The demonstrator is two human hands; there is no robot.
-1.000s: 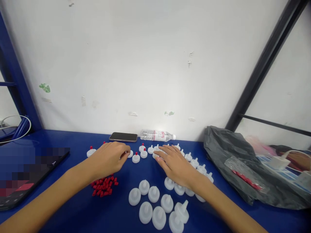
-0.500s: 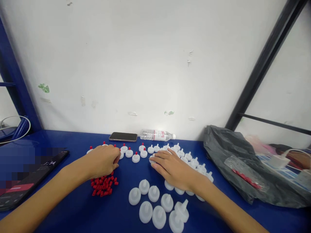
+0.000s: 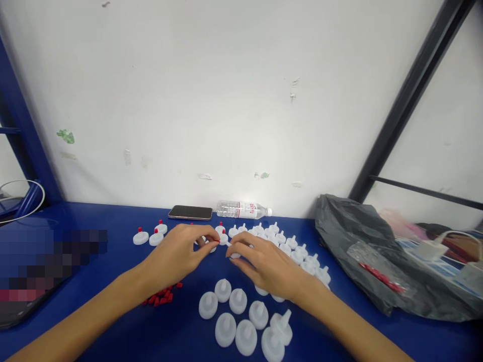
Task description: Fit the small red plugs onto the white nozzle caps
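Observation:
My left hand (image 3: 181,256) is closed in a pinch on a small red cap (image 3: 218,242), mostly hidden by the fingertips. Just to its right, my right hand (image 3: 264,259) grips a white nozzle lid (image 3: 234,255), tilted with its spout toward the red cap. Fingers cover much of that lid. Under my left wrist lies a pile of loose red caps (image 3: 163,300). White lids with red tips, such as one at the left (image 3: 140,238), stand behind my left hand. Several plain white nozzle lids (image 3: 246,338) sit nearer me, and more (image 3: 292,242) stand behind my right hand.
A phone (image 3: 190,212) and a clear plastic bottle (image 3: 243,209) lie along the wall. At the left edge is a larger dark device (image 3: 22,314), partly blurred out. A dark plastic bag (image 3: 347,251) with a clear packet of red pieces (image 3: 381,274) covers the right side.
My left hand has moved right from above the red pile, now with a red cap. My right hand has lifted a white nozzle lid from the group and tilted it toward the left hand.

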